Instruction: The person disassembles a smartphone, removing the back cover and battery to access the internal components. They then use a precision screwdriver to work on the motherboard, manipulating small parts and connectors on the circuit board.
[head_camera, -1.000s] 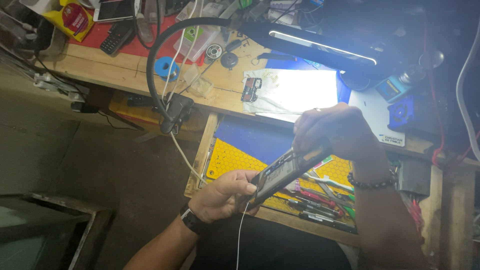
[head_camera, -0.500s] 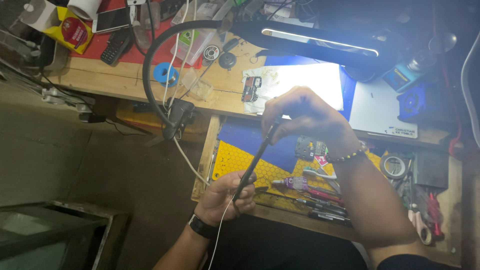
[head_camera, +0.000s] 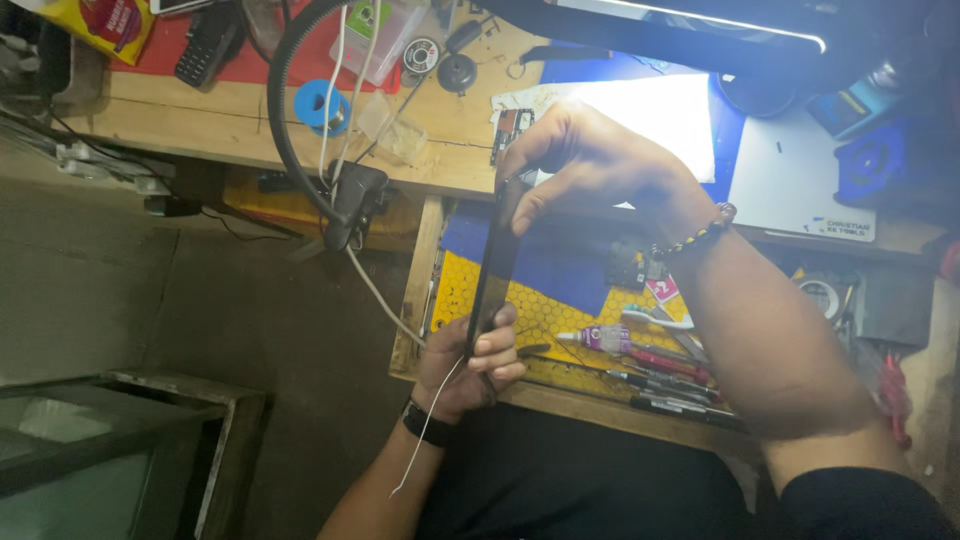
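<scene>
Both hands grip a dark phone (head_camera: 492, 262) edge-on above the yellow mat (head_camera: 560, 310): right hand (head_camera: 590, 165) pinching its top, left hand (head_camera: 470, 360) closed round its bottom, beside a thin white wire (head_camera: 425, 430).

A yellow plastic packet with a round red label (head_camera: 100, 25) lies at eleven o'clock on the red mat. A small clear glue bottle with a purple label (head_camera: 600, 340) lies just right of centre. A white rectangular sheet bearing a small blue label (head_camera: 800, 185) sits at two o'clock.
</scene>
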